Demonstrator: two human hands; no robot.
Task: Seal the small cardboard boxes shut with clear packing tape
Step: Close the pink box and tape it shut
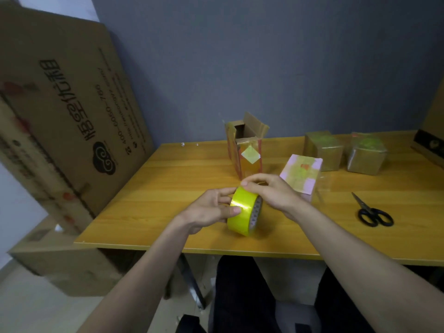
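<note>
Both hands hold a yellowish tape roll (243, 213) upright above the wooden surface (168, 188). The left hand (211, 211) grips its side; the right hand (269, 191) pinches its top edge. An open-topped small box (245, 150) stands just behind.

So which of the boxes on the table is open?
The tall box behind the tape roll: its top flaps stand up. The other three look wrapped shut.

Behind our right hand (269, 193), the pink box's (303, 175) near corner is hidden; left of our left hand (211, 210), the large carton (60, 111) is cropped.
</note>
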